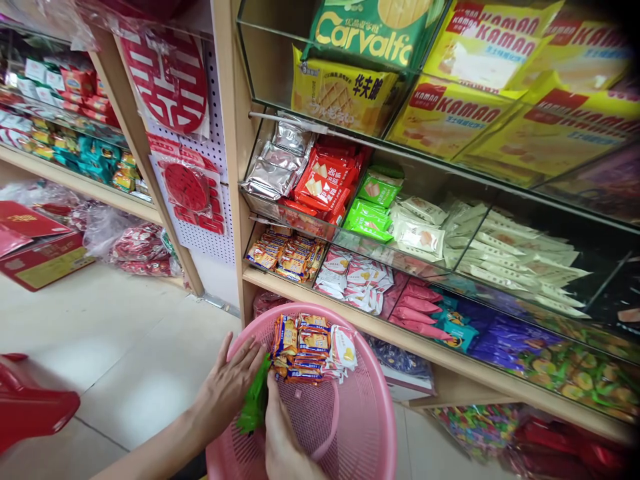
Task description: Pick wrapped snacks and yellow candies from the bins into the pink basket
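Note:
A round pink plastic basket (387, 413) stands in front of me, with small orange-and-blue snack packets (314, 341) stacked inside against its far wall. White packets (344, 347) lie at the right end of that stack. Bright green packets (254, 400) are at the basket's left side, between my hands and partly covered by them. My left hand (230, 380) lies along their left side, its fingers stretched out and open. On their other side is my right hand (283, 423), held edgewise with its visible part straight; its far fingers are partly hidden.
Shelving with clear dividers holds orange-blue packets (287, 257), red packets (327, 177), green packets (373, 213) and yellow KAMAN bags (455, 117). The shelf's wooden front edge (350, 321) runs just beyond the basket. A red plastic object (35, 407) and a red box (43, 247) are at left.

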